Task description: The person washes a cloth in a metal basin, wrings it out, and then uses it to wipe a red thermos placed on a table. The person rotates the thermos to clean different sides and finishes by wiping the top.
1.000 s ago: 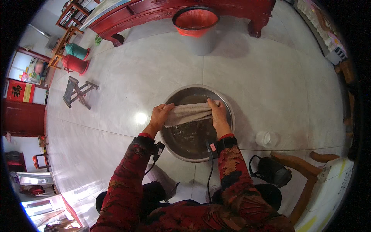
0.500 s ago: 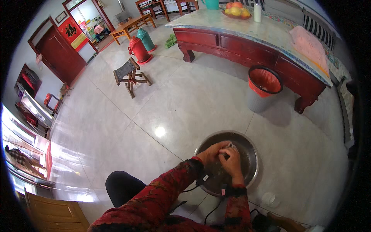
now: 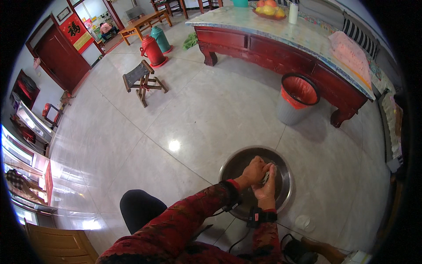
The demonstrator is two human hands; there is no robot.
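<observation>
your left hand [image 3: 253, 170] and right hand [image 3: 267, 189] are pressed together over the metal basin [image 3: 284, 172] on the floor, both closed tight around a bunched pale cloth [image 3: 266, 177]. only a small strip of the cloth shows between your palms; the rest is hidden inside the grip. it sits above the middle of the basin, clear of the bottom as far as you can tell. the basin's inside looks dark and wet, though whether water stands in it is hard to tell from here.

judging by the tight squeeze, you're in the wringing part of the wash: the cloth is gathered up and out of the basin, but it isn't set down or spread anywhere yet, so the squeezing and putting aside look left to do.

around you: a grey bin with a red liner [image 3: 297, 98] near the long red wooden table [image 3: 272, 42], a small stool [image 3: 140, 79], and two flasks [image 3: 155, 45] farther off.
</observation>
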